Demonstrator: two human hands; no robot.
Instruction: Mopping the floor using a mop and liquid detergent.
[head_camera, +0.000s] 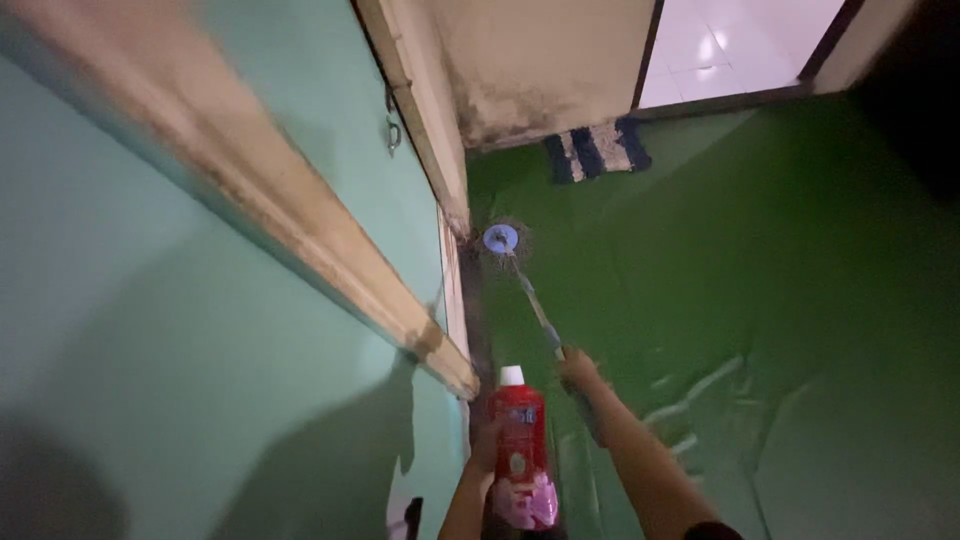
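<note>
My left hand (487, 447) grips a red plastic bottle (520, 440) with a white cap, held upright low in the view beside the wall. A pink patch covers the bottle's lower part. My right hand (577, 370) is closed around the thin handle (535, 310) of a mop. The handle runs away from me to a round mop head (501, 238) with a blue disc and a grey fringe, which rests on the green floor (760, 300) against the foot of the wall.
A teal wall (180, 340) with a worn cream ledge (300, 230) fills the left side. A striped blue and white mat (597, 150) lies at the far end by a doorway onto white tiles (730, 45). Wet streaks shine on the floor to the right.
</note>
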